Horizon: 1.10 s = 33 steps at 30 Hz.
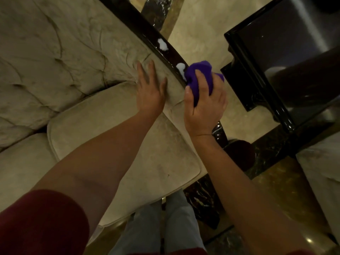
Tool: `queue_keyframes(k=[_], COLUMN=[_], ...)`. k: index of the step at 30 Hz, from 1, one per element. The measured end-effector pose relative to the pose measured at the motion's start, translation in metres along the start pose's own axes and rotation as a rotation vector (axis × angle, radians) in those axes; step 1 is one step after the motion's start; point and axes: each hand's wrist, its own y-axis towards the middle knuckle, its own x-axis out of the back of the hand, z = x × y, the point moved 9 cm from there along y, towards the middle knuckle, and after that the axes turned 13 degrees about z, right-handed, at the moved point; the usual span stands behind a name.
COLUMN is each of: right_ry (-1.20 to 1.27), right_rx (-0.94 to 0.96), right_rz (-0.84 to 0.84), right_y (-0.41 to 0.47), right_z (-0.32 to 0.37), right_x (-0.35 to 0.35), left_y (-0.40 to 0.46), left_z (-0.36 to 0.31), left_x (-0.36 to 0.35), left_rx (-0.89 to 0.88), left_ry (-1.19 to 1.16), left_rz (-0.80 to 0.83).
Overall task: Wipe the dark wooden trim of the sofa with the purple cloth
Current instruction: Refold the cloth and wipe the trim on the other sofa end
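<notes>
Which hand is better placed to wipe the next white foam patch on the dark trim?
Right. The right hand already grips the purple cloth against the dark wooden trim, touching the nearer foam patch. The left hand lies flat on the sofa upholstery, without a cloth.

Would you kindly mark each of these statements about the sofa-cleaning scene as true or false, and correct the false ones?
1. The right hand grips the purple cloth. True.
2. The left hand holds a spray bottle. False: it rests flat and open on the beige upholstery, holding nothing.
3. Two white foam patches lie on the dark wooden trim. True.
4. The cloth sits on the seat cushion. False: it is at the trim, beside the nearer foam patch.
5. A glossy black table stands beside the sofa. True.
</notes>
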Motion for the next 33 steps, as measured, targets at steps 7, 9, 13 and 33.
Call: queue_keyframes(k=[7, 9, 13, 33], right_ry=[-0.201, -0.238, -0.269, -0.374], right_rx=[0.152, 0.179, 0.185, 0.306], right_rz=[0.080, 0.088, 0.090, 0.245], right_y=[0.018, 0.025, 0.039, 0.094], right_z=[0.029, 0.038, 0.047, 0.104], right_x=[-0.018, -0.023, -0.027, -0.073], left_y=[-0.001, 0.001, 0.003, 0.007], left_z=[0.004, 0.007, 0.011, 0.031], left_x=[0.005, 0.006, 0.004, 0.033], left_rx=[-0.075, -0.083, -0.110, -0.256], left_ry=[0.016, 0.019, 0.003, -0.016], left_rz=[0.086, 0.101, 0.126, 0.065])
